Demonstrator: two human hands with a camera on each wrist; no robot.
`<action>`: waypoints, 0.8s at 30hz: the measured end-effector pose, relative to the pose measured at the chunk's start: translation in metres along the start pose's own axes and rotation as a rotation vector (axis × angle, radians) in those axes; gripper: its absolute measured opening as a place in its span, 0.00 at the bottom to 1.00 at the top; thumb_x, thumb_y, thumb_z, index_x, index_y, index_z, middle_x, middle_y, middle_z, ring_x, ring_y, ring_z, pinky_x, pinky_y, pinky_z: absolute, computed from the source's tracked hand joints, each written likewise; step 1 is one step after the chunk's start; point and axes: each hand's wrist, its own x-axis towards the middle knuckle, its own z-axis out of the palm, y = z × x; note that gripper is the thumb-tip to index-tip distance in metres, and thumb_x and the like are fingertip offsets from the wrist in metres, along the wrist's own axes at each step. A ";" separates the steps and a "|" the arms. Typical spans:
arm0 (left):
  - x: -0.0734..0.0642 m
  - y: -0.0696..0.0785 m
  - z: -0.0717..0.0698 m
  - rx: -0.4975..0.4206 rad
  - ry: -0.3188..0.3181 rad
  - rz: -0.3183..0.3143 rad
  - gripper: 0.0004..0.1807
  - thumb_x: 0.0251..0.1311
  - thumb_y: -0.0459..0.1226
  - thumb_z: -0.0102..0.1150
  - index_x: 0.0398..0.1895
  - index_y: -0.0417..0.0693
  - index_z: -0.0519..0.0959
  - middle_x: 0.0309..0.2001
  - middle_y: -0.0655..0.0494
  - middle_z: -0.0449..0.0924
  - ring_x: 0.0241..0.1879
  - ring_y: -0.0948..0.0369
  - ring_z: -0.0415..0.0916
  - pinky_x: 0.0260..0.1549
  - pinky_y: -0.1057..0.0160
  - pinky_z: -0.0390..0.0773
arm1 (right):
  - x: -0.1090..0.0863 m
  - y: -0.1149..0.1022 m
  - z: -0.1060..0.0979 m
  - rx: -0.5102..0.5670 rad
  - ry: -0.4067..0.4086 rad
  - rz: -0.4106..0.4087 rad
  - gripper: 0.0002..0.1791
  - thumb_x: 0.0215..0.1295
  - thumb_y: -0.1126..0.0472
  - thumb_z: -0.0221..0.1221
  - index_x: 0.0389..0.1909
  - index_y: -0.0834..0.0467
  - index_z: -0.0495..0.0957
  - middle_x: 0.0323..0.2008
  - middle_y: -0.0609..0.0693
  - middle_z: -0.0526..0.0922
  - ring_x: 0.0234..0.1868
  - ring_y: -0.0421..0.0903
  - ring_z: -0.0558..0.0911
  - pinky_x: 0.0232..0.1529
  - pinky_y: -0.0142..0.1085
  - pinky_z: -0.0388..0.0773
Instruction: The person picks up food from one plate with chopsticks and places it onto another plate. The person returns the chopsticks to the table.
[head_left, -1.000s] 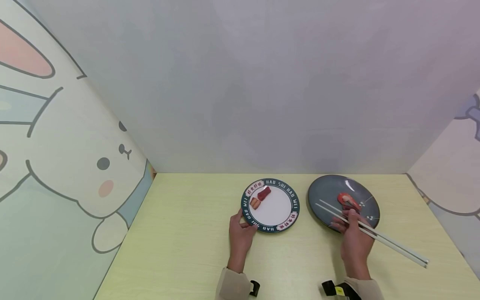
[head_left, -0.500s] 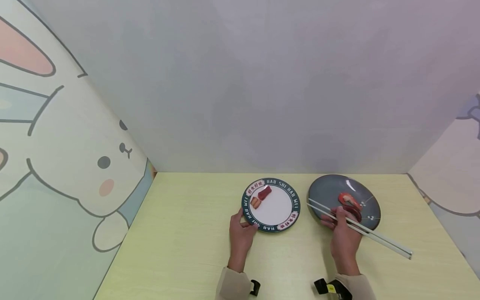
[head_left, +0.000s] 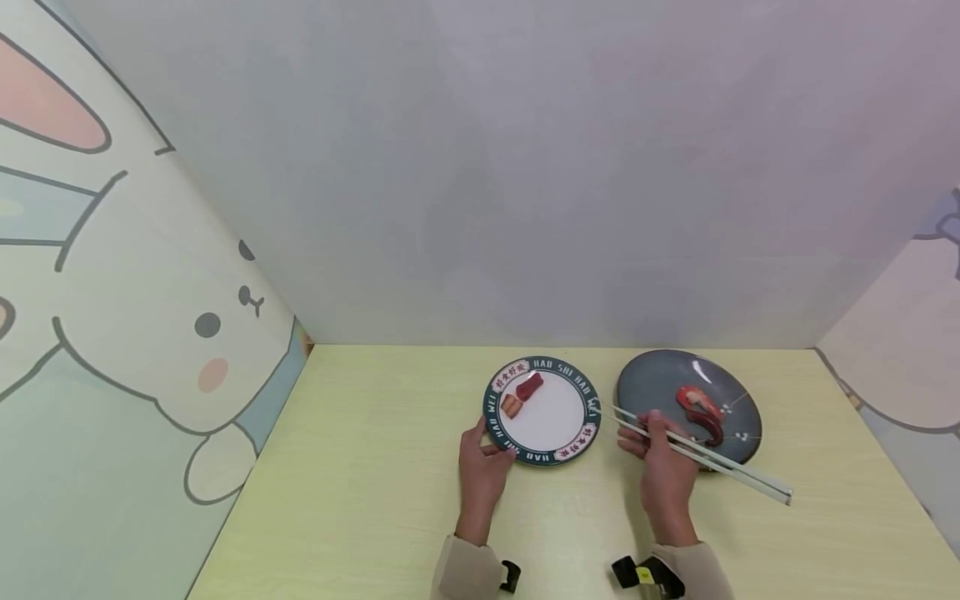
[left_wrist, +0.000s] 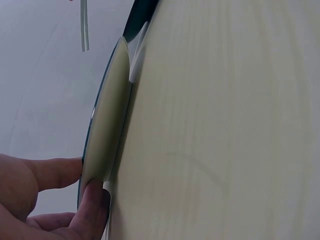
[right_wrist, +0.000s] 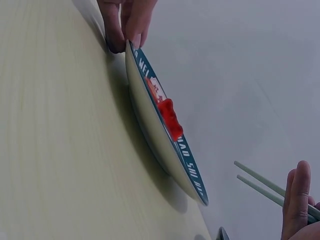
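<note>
Moved empty chopsticks [head_left: 765,485] left, nearing white plate [head_left: 551,423] by table's [head_left: 390,467] far edge. Holding them in right fingers [right_wrist: 300,189], plate in left fingers [left_wrist: 57,173]

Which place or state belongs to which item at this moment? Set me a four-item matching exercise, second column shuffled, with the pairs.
1. Chopsticks
2. Left grip
3. Tan food
4. Shrimp-like piece

A. Holding the edge of the green-rimmed plate
B. On the dark grey plate
C. Held in the right grip
D. On the green-rimmed plate

Pairs: 1-C, 2-A, 3-D, 4-B
</note>
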 end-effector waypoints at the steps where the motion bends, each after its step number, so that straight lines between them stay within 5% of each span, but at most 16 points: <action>1: 0.000 0.000 0.000 0.000 0.000 0.000 0.41 0.59 0.23 0.69 0.77 0.33 0.66 0.59 0.43 0.74 0.41 0.58 0.79 0.35 0.61 0.83 | -0.001 0.001 0.002 -0.015 -0.007 0.002 0.14 0.82 0.59 0.55 0.39 0.63 0.84 0.31 0.51 0.90 0.29 0.38 0.90 0.32 0.32 0.86; 24: 0.000 0.003 0.000 -0.003 0.001 -0.007 0.41 0.59 0.23 0.70 0.77 0.33 0.66 0.59 0.43 0.74 0.42 0.58 0.79 0.35 0.62 0.83 | -0.007 0.017 0.038 0.001 -0.103 0.038 0.18 0.82 0.62 0.54 0.47 0.79 0.77 0.33 0.56 0.88 0.29 0.41 0.90 0.33 0.35 0.87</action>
